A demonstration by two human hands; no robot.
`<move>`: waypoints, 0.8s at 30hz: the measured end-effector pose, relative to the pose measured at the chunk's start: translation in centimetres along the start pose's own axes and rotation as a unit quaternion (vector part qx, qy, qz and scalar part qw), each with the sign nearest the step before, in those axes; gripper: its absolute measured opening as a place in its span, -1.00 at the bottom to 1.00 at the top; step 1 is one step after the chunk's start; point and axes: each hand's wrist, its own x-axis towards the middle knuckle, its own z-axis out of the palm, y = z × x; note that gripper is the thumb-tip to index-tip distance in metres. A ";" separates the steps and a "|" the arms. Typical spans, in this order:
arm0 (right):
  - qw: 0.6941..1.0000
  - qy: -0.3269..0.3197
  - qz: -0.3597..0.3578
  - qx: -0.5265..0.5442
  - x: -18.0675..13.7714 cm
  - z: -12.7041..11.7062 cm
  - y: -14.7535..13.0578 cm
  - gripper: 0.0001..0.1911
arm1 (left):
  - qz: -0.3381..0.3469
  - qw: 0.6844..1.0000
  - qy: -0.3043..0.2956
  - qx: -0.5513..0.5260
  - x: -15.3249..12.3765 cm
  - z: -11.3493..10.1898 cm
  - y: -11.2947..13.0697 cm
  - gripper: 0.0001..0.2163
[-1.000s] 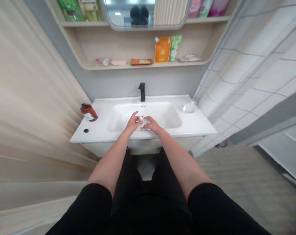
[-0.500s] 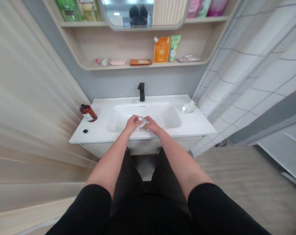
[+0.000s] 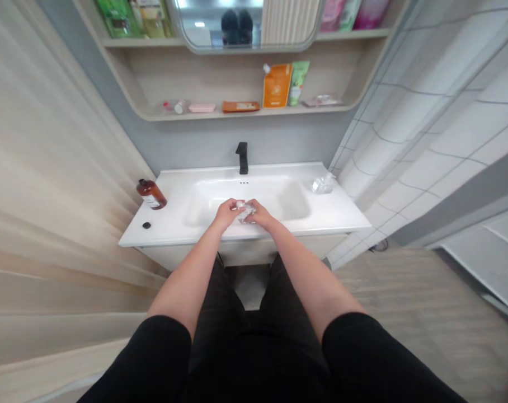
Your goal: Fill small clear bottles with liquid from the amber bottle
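Over the front part of the white sink (image 3: 298,201), both hands meet on a small clear bottle (image 3: 248,212) with a whitish top. My left hand (image 3: 227,211) has its fingers closed at the bottle's upper left, on the whitish top. My right hand (image 3: 260,214) is wrapped round the clear body from the right. Fingers cover much of the bottle, and its contents cannot be made out. On the counter to the left stands an amber bottle (image 3: 152,195) with a white label. A small black round piece (image 3: 146,225) lies in front of it.
A black faucet (image 3: 243,158) rises behind the sink. On the counter's right is a clear pump bottle (image 3: 323,183). The shelf above holds an orange pouch (image 3: 277,85), a green tube (image 3: 298,83) and several small items. A pale curtain (image 3: 61,168) hangs at left.
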 end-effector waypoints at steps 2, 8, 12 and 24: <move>1.000 0.002 0.001 0.002 0.0 0.0 0.1 -0.32 | 0.001 1.000 -0.018 -0.015 -0.1 -0.1 0.1 -0.50; 1.000 0.000 -0.005 0.009 0.0 0.0 0.3 -0.31 | 0.020 0.999 -0.023 0.021 -0.4 -0.2 1.2 -0.46; 1.000 -0.004 -0.014 -0.007 0.1 0.0 0.5 -0.28 | 0.014 0.999 0.012 0.039 -0.4 -0.1 1.2 -0.54; 0.986 0.067 -0.041 -0.146 -1.3 0.5 -1.3 -0.27 | 0.059 0.998 -0.008 -0.020 0.1 -1.0 0.1 -0.29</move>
